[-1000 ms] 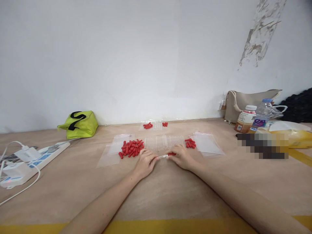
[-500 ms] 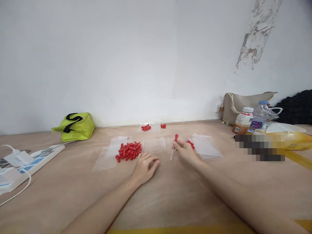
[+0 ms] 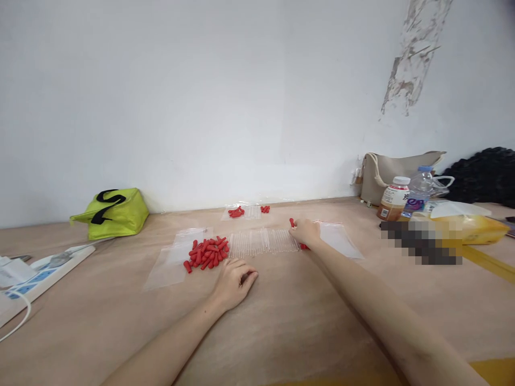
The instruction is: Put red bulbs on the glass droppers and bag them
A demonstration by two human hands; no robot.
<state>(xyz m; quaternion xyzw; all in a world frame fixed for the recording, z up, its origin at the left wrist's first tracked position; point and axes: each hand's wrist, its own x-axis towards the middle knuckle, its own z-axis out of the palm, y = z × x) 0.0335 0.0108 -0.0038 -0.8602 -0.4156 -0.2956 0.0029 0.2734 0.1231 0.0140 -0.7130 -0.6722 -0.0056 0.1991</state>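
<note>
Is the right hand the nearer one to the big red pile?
No, the left hand is beside the big red pile, while the clear tubes separate that pile from the right hand.

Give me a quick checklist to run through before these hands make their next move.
1. Right hand has a grip on a red piece: ok, it shows at the fingertips.
2. Clear tube attached to that piece: cannot tell, the hand hides it.
3. Left hand free: ok, loosely curled, nothing visible in it.
4. Clear tubes laid side by side: ok, in a row between red piles.
5. Small red pile fully visible: not ok, the right hand and forearm cover most of it.
</note>
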